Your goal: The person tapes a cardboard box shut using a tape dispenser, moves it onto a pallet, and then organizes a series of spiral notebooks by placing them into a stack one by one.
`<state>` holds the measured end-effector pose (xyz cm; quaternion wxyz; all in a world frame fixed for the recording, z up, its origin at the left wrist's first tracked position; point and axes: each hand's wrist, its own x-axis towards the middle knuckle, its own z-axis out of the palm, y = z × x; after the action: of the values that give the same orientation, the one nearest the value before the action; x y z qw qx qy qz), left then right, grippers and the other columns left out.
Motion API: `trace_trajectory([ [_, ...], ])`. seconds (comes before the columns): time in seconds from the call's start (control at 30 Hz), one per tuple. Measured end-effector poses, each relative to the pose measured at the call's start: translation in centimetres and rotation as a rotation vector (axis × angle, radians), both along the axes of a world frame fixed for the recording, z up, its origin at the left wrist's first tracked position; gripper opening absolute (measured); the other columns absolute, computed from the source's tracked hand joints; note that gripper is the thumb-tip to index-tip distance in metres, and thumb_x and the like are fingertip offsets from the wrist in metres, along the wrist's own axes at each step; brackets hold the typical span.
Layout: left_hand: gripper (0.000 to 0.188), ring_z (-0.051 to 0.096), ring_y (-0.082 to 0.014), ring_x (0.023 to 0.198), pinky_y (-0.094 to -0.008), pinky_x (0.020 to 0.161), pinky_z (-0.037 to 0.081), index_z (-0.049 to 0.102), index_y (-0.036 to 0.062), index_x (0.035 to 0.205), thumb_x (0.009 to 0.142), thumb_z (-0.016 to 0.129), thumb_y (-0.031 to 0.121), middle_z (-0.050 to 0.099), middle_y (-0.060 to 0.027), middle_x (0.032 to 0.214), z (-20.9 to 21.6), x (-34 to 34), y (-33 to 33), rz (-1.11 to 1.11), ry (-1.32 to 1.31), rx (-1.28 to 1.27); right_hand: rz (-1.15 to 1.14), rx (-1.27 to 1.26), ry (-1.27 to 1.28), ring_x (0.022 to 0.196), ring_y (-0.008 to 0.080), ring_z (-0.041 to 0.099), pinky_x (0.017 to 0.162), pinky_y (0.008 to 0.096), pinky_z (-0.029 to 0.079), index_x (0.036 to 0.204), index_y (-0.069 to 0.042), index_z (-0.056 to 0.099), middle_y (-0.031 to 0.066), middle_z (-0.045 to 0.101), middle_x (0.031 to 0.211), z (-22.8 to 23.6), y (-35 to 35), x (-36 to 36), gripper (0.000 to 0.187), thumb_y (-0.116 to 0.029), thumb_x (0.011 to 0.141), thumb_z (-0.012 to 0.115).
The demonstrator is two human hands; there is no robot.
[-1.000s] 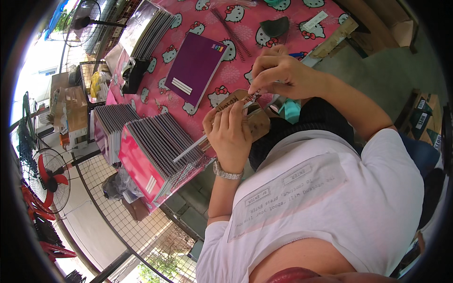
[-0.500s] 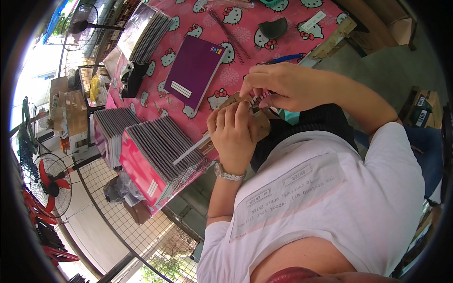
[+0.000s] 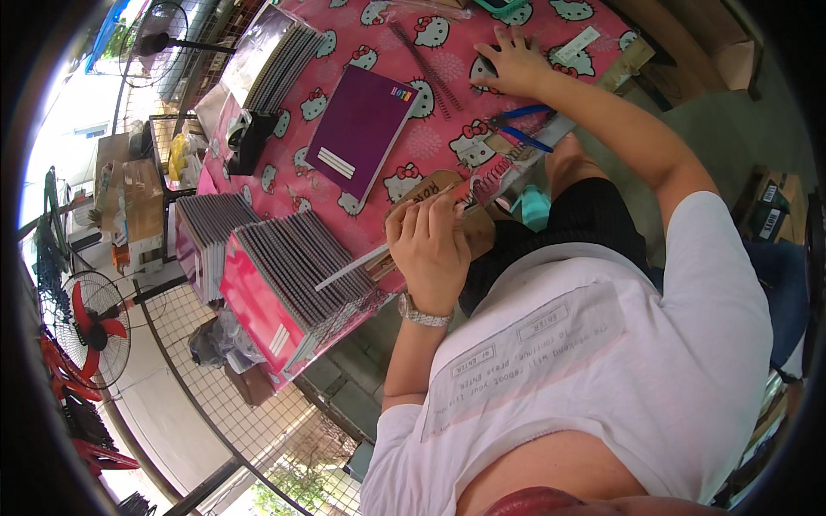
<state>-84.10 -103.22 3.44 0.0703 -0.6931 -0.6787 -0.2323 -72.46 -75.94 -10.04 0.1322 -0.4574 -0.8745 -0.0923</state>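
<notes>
My left hand (image 3: 428,251), with a wristwatch, is closed around what looks like a notebook seen edge-on, its pale edge (image 3: 351,268) sticking out to the left. A pinkish spiral coil (image 3: 493,184) runs out beyond its right end. Behind the fingers lies a wooden block (image 3: 423,188) with marks on it. At the far right of the table, my right hand (image 3: 516,65) spreads its fingers over a dark curved piece (image 3: 484,66), mostly hidden by the palm. Blue-handled pliers (image 3: 523,126) lie between my two hands at the table edge.
A purple notebook (image 3: 361,129) lies on the pink patterned tablecloth, beside loose dark coils (image 3: 426,73). Stacks of coil-bound notebooks (image 3: 288,267) stand at the left edge, another stack (image 3: 280,64) farther back. A black dispenser-like object (image 3: 249,142) and a white strip (image 3: 577,44) also rest there.
My right hand has left the coil by my left hand and reached away to the dark curved piece. The pliers and the coil now show in full view. My left hand stays nearly in place.
</notes>
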Motion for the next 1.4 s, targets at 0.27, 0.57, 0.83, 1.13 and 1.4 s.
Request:
trace_trajectory([
  [0.27,0.026,0.060,-0.0241,0.098,-0.0482,0.099,0.035,0.062,0.0099,0.103,0.080,0.067,0.020,0.066,-0.0046,0.100,0.2,-0.1,-0.7,0.039,0.104,-0.040,0.861,-1.459,0.537,0.128,0.0299,0.048,0.106,0.0399,0.039,0.118,-0.011,0.068,0.0201,0.047,0.141,11.6,-3.5,-2.0,0.045,-0.028,0.077,0.076],
  [0.57,0.027,0.061,-0.0225,0.084,-0.0501,0.100,0.033,0.063,0.0073,0.091,0.077,0.073,0.029,0.065,-0.0054,0.089,-0.2,-0.9,-2.6,0.223,0.135,-0.027,1.408,-1.717,0.254,0.122,0.0241,0.049,0.103,0.0377,0.037,0.109,-0.003,0.069,0.0150,0.054,0.128,15.2,-7.0,-2.5,0.043,-0.027,0.075,0.080],
  [0.83,0.028,0.061,-0.0206,0.079,-0.0494,0.098,0.033,0.061,0.0077,0.086,0.076,0.074,0.030,0.065,-0.0042,0.086,-0.7,-1.3,-2.0,0.193,0.188,0.072,1.247,-1.736,0.077,0.112,0.0191,0.050,0.096,0.0335,0.040,0.105,-0.005,0.067,0.0076,0.051,0.119,15.1,-6.7,-3.6,0.041,-0.029,0.075,0.078],
  [1.13,0.029,0.060,-0.0154,0.081,-0.0494,0.101,0.031,0.063,0.0144,0.088,0.076,0.075,0.038,0.061,0.0018,0.085,-1.2,-1.9,-1.8,0.211,0.170,0.083,1.352,-1.719,0.157,0.108,0.0187,0.052,0.093,0.0335,0.041,0.107,-0.005,0.068,0.0078,0.053,0.116,15.3,-6.1,-4.0,0.038,-0.027,0.077,0.077],
  [1.4,0.031,0.061,-0.0203,0.091,-0.0523,0.103,0.030,0.063,0.0128,0.091,0.073,0.076,0.034,0.063,-0.0005,0.090,-0.5,-2.3,-2.1,0.241,0.135,0.085,1.394,-1.864,0.232,0.113,0.0204,0.050,0.095,0.0334,0.040,0.101,-0.003,0.070,0.0085,0.052,0.115,15.5,-7.0,-4.8,0.036,-0.024,0.074,0.079],
])
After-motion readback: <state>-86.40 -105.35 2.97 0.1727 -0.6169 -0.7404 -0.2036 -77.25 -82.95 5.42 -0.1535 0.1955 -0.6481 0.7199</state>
